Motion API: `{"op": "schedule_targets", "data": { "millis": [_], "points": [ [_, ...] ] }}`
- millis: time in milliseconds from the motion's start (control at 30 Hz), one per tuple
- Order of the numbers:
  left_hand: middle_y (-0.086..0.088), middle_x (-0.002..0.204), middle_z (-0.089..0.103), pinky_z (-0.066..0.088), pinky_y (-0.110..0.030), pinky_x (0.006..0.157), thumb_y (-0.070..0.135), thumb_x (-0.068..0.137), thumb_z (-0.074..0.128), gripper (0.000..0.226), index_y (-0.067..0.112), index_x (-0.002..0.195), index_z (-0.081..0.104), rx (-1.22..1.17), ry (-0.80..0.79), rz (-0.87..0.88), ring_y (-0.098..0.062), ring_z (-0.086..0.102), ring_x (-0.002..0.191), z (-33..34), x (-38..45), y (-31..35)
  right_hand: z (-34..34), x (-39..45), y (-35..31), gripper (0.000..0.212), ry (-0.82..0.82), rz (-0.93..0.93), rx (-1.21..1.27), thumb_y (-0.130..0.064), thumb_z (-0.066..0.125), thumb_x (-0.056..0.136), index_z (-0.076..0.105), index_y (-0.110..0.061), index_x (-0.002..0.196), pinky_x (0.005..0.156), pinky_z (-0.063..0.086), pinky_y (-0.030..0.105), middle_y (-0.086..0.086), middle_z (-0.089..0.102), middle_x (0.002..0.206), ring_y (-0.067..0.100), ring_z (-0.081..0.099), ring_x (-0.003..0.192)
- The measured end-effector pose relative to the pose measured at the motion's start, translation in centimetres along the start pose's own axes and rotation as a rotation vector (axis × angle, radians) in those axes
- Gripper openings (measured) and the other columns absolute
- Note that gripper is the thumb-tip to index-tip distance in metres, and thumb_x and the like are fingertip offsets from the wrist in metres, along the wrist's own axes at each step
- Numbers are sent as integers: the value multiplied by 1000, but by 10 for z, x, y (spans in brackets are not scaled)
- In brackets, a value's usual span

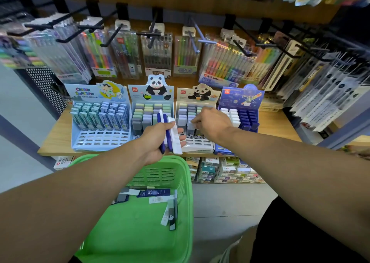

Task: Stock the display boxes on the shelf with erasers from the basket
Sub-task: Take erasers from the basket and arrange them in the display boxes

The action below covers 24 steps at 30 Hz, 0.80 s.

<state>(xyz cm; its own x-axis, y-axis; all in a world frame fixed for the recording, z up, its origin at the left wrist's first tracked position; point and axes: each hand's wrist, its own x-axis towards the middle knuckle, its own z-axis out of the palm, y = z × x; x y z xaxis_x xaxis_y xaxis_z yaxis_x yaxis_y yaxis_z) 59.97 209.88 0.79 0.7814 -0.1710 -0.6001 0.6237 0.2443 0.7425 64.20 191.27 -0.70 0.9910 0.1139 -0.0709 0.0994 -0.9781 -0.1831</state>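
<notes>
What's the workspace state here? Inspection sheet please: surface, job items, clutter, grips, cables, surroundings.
Surface: light wooden shelf bearing four cardboard display boxes.
Job's things: green plastic basket below, a few erasers inside; second panda display box partly filled, front slots empty.
Clutter: small stacked boxes under the shelf.
Grips: left hand holds a bunch of blue and white erasers; right hand pinches a white eraser over the second panda box.
Cables: nothing seen.
Surroundings: pen packs hanging on black hooks.

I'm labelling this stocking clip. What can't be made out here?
- Head view: the right hand covers part of the third display box, hiding the slot being filled.
- The left hand hides how many erasers it holds.
- Basket bottom: cut off by the edge.
</notes>
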Motion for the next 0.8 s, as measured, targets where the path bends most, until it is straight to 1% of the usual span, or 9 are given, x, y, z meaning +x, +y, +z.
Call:
{"op": "schedule_targets", "data": {
  "millis": [100,167,233,300,400,500,567,667,800],
  "points": [
    [-17,109,71,60,-36,58,20,101,54,33,-2,126,58,5,15,6,-29,72,92,0,-1,3,-8,-4,-1,27,91,-47,135,-29,57,102,71,-22,123,88,49,34,2,62,127,25,61,111],
    [-15,104,74,60,-35,58,19,101,54,31,-1,124,59,17,10,16,-27,74,87,0,-1,4,-16,-9,-11,26,85,-20,464,-34,60,101,72,-21,120,82,49,31,1,68,116,20,64,100],
    [-14,99,75,60,-34,59,17,101,54,28,0,121,62,49,-9,19,-24,75,82,2,-1,4,-19,-16,-21,24,-78,40,758,-34,63,99,72,-19,115,68,52,34,1,71,99,15,64,78],
    [-14,96,76,60,-33,59,15,100,55,25,1,118,64,83,-29,19,-24,75,80,5,-3,4,-19,-22,-25,22,-235,83,888,-31,61,101,72,-14,111,58,52,29,0,69,82,13,64,66],
    [-13,92,76,60,-31,57,15,97,60,23,1,115,66,124,-39,17,-22,75,75,11,-4,2,-23,-27,-19,18,-327,161,1071,-25,61,101,70,-10,104,62,57,28,2,68,75,16,67,70],
    [-11,89,75,53,-25,45,17,92,68,22,2,109,67,171,-11,13,-19,73,65,19,-4,-2,-27,-33,-15,13,-329,267,1255,-19,61,101,67,-7,101,74,62,35,7,67,78,17,67,66],
    [-10,94,75,56,-30,53,18,89,72,26,3,109,67,180,43,36,-24,73,77,24,3,-7,-29,-39,-11,21,-360,307,1249,-26,62,101,66,-6,99,76,63,38,9,66,83,17,68,69],
    [-11,98,74,60,-44,80,20,86,75,29,7,110,66,126,155,68,-29,72,92,30,12,-11,-33,-54,-4,33,-526,317,1194,-37,69,94,66,-7,109,79,61,37,11,67,102,24,72,90],
    [-15,105,73,58,-48,87,12,89,71,25,4,112,66,55,109,53,-31,72,95,44,16,-12,-28,-71,8,26,-535,391,1274,-4,73,90,55,-10,108,74,63,33,13,71,93,24,75,81]
  ]
}}
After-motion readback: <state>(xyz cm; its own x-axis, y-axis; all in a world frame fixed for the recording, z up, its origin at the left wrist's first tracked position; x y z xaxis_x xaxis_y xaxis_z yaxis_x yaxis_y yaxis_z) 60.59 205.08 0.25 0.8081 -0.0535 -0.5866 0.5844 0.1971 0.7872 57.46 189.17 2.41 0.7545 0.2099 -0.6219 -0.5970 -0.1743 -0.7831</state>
